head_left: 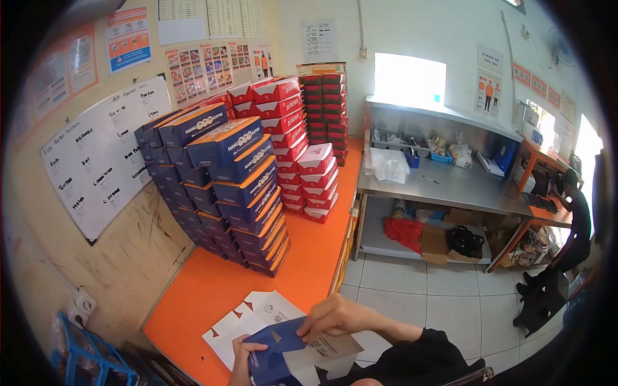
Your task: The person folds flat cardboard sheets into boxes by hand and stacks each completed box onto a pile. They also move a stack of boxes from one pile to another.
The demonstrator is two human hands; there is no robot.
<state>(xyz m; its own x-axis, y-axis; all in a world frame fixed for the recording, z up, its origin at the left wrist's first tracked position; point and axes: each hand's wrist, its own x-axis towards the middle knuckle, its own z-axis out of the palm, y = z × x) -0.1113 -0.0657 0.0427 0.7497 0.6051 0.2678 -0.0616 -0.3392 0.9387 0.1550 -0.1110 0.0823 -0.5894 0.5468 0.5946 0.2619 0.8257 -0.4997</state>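
Note:
A partly folded cardboard food box [273, 367], dark blue with a white printed panel, lies low in the view at the table's near end. My left hand [241, 361] grips its left side, with the thumb on the blue face. Over its upper part, my right hand [333, 316] has its fingers closed on the edge between the blue face and the printed panel. Flat box blanks [222, 331], white side up with small red notches, lie partly beneath the box. My left fingers are partly hidden behind the cardboard.
Tall stacks of blue boxes [248, 186] and red boxes [280, 109] stand along the wall on the orange table [212, 289]. Opposite is a steel counter [450, 190] with trays and bags. At far right a person in dark clothes sits. A blue rack [93, 350] stands lower left.

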